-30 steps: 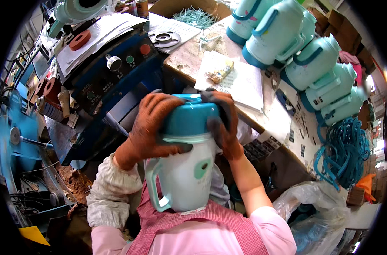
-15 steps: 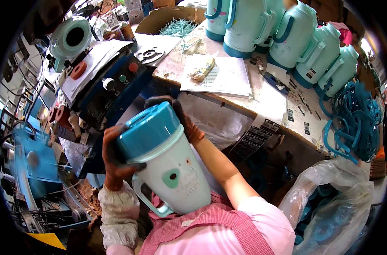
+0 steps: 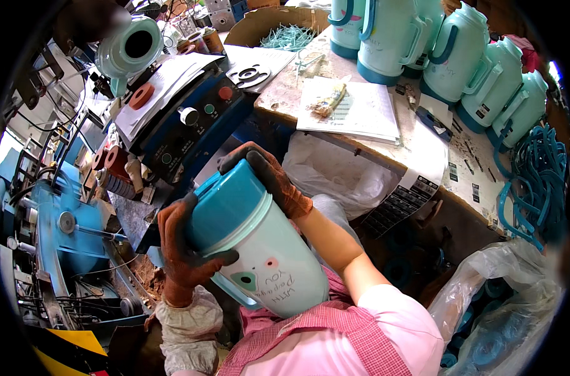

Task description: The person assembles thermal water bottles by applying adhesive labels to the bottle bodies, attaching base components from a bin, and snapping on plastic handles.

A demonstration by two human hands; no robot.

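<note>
A pale mint thermos jug (image 3: 282,266) with a teal base is held upside down and tilted, its narrower end against my checked apron. My left hand (image 3: 188,247), in an orange-brown glove with dark palm, grips the left side of the base, its thumb across the rim. From the far right, my gloved right hand (image 3: 272,182) curls its fingers over the base. The handle shows partly at the jug's lower left, below my left hand. A printed picture and lettering face up on the body. What touches the apron is hidden.
Several similar jugs (image 3: 444,62) stand on the worktable (image 3: 278,103) at the back right. Teal straps (image 3: 538,182) pile up beside them. A clear plastic bag (image 3: 504,269) of teal parts sits at lower right. Left are a control box (image 3: 184,135) and blue machinery (image 3: 72,232).
The jug has turned about its length in my hands, so its handle is more hidden and the print has shifted left. The whole view has shifted, with the surroundings appearing farther right.
</note>
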